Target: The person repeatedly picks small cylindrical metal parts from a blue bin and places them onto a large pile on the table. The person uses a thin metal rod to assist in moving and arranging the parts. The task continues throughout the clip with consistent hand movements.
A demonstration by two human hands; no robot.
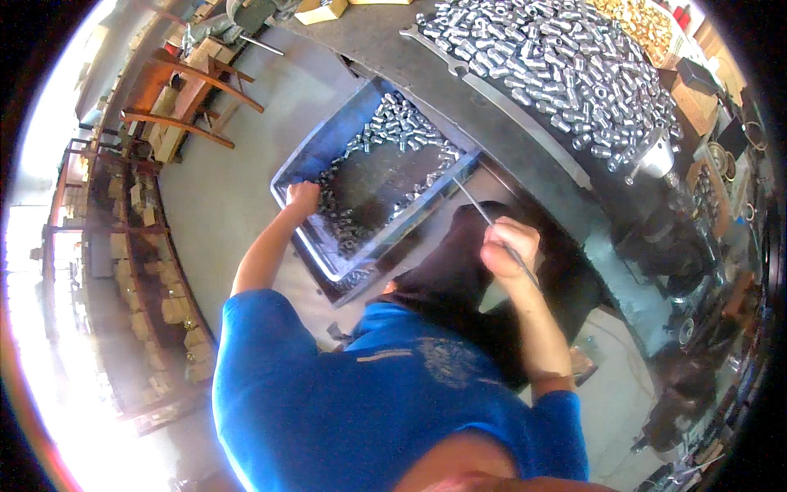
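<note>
A blue plastic crate (310,146) stands below the workbench, with many small silvery metal fittings (398,123) heaped along its far end and sides. The dark bottom shows bare in its middle. My left hand (303,198) is closed at the crate's left wall, above the fittings there; whatever its fingers hold is hidden. To the right of the crate, my right hand (511,246) grips a thin metal rod (473,200). The rod slants up and left, its far tip close to the crate's right rim, its other end sticking out behind my fist.
On the workbench (373,37) lie a big heap of silvery fittings (549,66), a wrench (434,51) and a long flat metal bar (525,123). Brass-coloured pieces (639,29) fill a container at the far right. A wooden chair (193,90) and shelves (147,246) stand at left.
</note>
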